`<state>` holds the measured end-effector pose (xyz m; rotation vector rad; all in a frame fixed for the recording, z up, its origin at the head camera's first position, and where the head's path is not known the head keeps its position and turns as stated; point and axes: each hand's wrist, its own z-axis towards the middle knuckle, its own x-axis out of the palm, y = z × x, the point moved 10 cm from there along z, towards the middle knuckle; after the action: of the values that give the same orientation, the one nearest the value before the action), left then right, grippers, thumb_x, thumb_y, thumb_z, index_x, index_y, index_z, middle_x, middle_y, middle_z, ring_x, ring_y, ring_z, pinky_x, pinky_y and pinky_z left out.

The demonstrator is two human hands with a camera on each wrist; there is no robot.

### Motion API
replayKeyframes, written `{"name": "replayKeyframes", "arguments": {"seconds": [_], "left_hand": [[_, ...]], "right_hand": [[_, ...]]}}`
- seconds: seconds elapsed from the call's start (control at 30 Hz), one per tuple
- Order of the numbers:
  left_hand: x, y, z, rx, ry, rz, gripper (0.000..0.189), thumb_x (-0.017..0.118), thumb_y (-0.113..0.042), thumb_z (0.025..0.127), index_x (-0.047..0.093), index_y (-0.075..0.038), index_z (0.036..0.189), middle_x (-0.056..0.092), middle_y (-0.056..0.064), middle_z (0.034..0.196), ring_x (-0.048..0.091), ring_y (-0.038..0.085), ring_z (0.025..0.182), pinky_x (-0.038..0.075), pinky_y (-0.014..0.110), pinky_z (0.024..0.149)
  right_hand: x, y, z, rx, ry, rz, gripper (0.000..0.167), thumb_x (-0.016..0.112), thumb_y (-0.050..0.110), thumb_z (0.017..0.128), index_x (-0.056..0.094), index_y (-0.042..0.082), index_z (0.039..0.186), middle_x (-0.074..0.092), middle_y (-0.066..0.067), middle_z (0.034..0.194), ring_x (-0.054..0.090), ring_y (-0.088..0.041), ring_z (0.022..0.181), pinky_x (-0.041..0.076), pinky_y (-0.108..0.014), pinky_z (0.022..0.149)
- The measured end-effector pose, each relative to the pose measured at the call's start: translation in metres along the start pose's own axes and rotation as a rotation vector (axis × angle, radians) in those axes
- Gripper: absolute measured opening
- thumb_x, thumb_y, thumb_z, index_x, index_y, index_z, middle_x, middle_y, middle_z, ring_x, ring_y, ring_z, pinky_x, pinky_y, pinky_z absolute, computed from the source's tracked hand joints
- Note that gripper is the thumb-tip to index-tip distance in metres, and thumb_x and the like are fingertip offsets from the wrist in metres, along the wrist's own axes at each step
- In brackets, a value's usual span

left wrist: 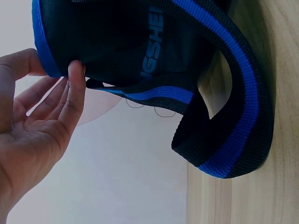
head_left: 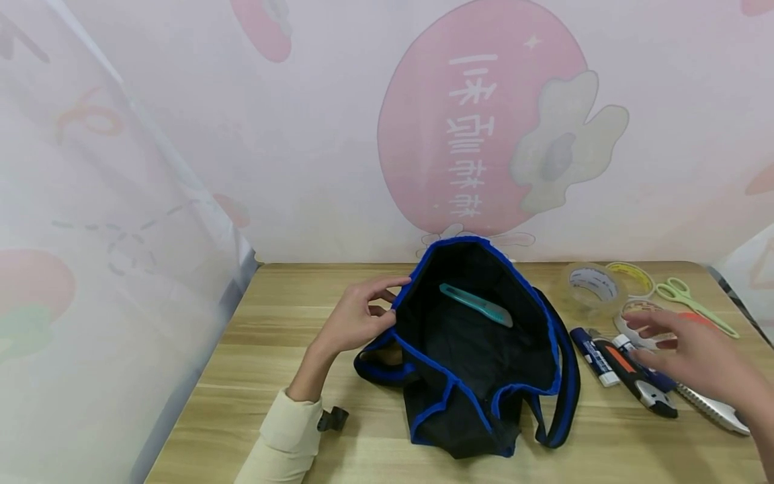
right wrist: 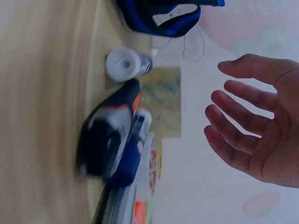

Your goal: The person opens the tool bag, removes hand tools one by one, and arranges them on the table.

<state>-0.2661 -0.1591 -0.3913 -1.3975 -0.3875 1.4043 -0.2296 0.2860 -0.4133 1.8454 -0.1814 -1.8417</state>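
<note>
A black bag (head_left: 447, 437) with blue edging stands on the table, its mouth gaping. Inside it lies a teal utility knife (head_left: 478, 306). My left hand (head_left: 357, 316) pinches the bag's left rim between thumb and fingers; the left wrist view shows the blue edge (left wrist: 42, 42) in that grip. Over the items on the right hovers my right hand (head_left: 695, 353), fingers spread and slightly bent, holding nothing. Below and beside it are a black-and-orange utility knife (head_left: 629, 370) and a dark blue tube with a white end (head_left: 594, 357).
Farther right lie a second dark blue tube (right wrist: 126, 163), a silver cutter (head_left: 719, 409), clear tape (head_left: 595, 282), a yellow-cored roll (head_left: 635, 274) and light green scissors (head_left: 695, 308). The bag's straps (head_left: 568, 383) loop out at both sides. A printed curtain (head_left: 326, 168) hangs behind the table.
</note>
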Motion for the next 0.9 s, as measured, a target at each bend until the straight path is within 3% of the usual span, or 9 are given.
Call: {"name": "replayKeyframes", "arguments": {"seconds": [0.17, 0.3, 0.37, 0.57, 0.63, 0.8, 0.9], "left_hand": [[0.001, -0.001, 0.000, 0.002, 0.002, -0.002, 0.061, 0.065, 0.008, 0.089, 0.066, -0.011, 0.147, 0.070, 0.011, 0.143, 0.074, 0.028, 0.107, 0.062, 0.028, 0.075], [0.001, -0.001, 0.000, -0.001, 0.002, -0.004, 0.061, 0.065, 0.008, 0.089, 0.066, -0.011, 0.147, 0.069, 0.011, 0.143, 0.074, 0.028, 0.108, 0.063, 0.029, 0.076], [0.001, 0.000, 0.000, -0.004, 0.002, -0.003, 0.060, 0.065, 0.008, 0.089, 0.066, -0.011, 0.147, 0.069, 0.011, 0.144, 0.074, 0.028, 0.108, 0.063, 0.029, 0.076], [0.001, 0.000, 0.001, -0.004, 0.002, 0.001, 0.060, 0.065, 0.008, 0.089, 0.066, -0.010, 0.147, 0.069, 0.011, 0.144, 0.074, 0.028, 0.108, 0.063, 0.029, 0.077], [0.001, -0.001, 0.002, -0.002, 0.002, 0.001, 0.060, 0.065, 0.007, 0.089, 0.066, -0.010, 0.147, 0.069, 0.011, 0.144, 0.074, 0.028, 0.108, 0.063, 0.029, 0.077], [0.001, -0.002, 0.001, -0.005, 0.001, -0.001, 0.060, 0.065, 0.007, 0.089, 0.066, -0.011, 0.147, 0.069, 0.009, 0.144, 0.074, 0.026, 0.109, 0.063, 0.027, 0.077], [0.001, -0.001, 0.000, -0.006, -0.001, -0.002, 0.060, 0.065, 0.007, 0.089, 0.066, -0.011, 0.147, 0.068, 0.009, 0.145, 0.074, 0.026, 0.110, 0.063, 0.027, 0.077]], "right_hand": [[0.001, 0.020, 0.010, -0.051, -0.033, 0.032, 0.049, 0.087, 0.012, 0.089, 0.070, 0.002, 0.134, 0.075, -0.023, 0.122, 0.073, -0.019, 0.098, 0.064, -0.034, 0.076], [0.002, 0.035, 0.019, -0.080, -0.030, 0.062, 0.049, 0.086, 0.015, 0.091, 0.071, 0.003, 0.136, 0.075, -0.020, 0.123, 0.072, -0.018, 0.101, 0.059, -0.021, 0.077], [0.001, 0.043, 0.023, -0.103, -0.034, 0.078, 0.048, 0.085, 0.016, 0.092, 0.071, 0.005, 0.136, 0.075, -0.017, 0.123, 0.072, -0.016, 0.103, 0.059, -0.020, 0.079], [-0.005, 0.067, 0.030, -0.183, -0.076, 0.111, 0.046, 0.083, 0.011, 0.092, 0.071, 0.007, 0.136, 0.076, -0.011, 0.120, 0.065, 0.007, 0.101, 0.060, -0.021, 0.080], [-0.005, 0.074, 0.033, -0.188, -0.071, 0.110, 0.046, 0.083, 0.012, 0.092, 0.070, 0.007, 0.137, 0.076, -0.011, 0.120, 0.067, 0.003, 0.101, 0.060, -0.022, 0.081], [-0.001, 0.091, 0.041, -0.199, -0.053, 0.138, 0.046, 0.081, 0.012, 0.094, 0.069, 0.006, 0.138, 0.074, -0.013, 0.124, 0.072, -0.026, 0.106, 0.061, -0.025, 0.085], [0.000, 0.100, 0.047, -0.213, -0.048, 0.149, 0.045, 0.081, 0.013, 0.095, 0.068, 0.005, 0.138, 0.074, -0.013, 0.125, 0.072, -0.031, 0.108, 0.061, -0.027, 0.086]]}}
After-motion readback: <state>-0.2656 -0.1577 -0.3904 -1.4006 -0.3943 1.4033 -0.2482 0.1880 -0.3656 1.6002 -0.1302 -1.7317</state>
